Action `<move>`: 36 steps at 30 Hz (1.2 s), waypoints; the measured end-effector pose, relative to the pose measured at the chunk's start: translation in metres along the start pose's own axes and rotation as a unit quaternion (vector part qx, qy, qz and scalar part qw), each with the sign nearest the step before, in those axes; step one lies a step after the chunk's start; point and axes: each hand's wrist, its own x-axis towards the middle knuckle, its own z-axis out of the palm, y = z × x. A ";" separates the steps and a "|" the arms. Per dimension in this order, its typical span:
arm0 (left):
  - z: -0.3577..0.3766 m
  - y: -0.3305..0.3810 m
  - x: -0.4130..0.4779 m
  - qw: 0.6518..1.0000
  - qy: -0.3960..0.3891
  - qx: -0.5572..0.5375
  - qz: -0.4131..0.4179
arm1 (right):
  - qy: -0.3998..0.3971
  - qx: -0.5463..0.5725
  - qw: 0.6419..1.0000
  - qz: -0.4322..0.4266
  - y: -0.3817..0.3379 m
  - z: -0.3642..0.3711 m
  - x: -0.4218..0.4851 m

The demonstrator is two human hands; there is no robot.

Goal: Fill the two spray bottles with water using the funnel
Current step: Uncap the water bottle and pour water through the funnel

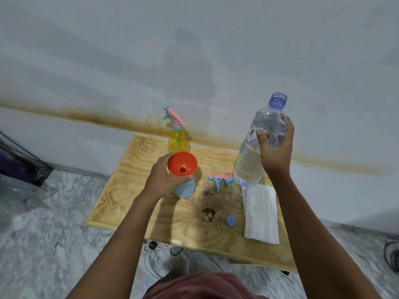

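An orange funnel (pixel 182 164) sits in the neck of a light blue spray bottle (pixel 184 188) standing on the wooden table (pixel 133 186). My left hand (pixel 163 180) grips that bottle at the neck, just under the funnel. My right hand (pixel 276 147) holds a large clear water bottle (pixel 250 160) upright and uncapped, lifted to the right of the funnel. A yellow spray bottle (pixel 178 139) with its pink and blue trigger head on stands at the back. A loose pink and blue trigger head (pixel 221 179) lies between the two hands.
A folded white cloth (pixel 260 214) lies on the table's right side, with a blue bottle cap (pixel 230 220) and a dark burn mark (pixel 208 213) beside it. A stained wall runs behind the table. Cables and a power strip (pixel 156 246) lie on the floor below.
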 end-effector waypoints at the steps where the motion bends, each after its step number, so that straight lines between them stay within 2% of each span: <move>1: 0.001 0.001 0.000 1.000 0.001 -0.002 -0.001 | 0.004 -0.003 1.000 -0.001 0.004 0.001 0.005; 13: 0.001 0.002 -0.005 1.000 0.007 -0.020 -0.009 | 0.000 -0.029 0.999 0.016 0.051 0.023 0.003; 26: 0.001 -0.003 -0.003 1.000 0.011 -0.010 0.000 | 0.036 -0.028 0.999 0.022 0.049 0.040 -0.018; 36: 0.001 -0.004 -0.004 1.000 0.016 -0.005 0.007 | 0.000 -0.081 0.995 0.054 0.051 0.024 -0.026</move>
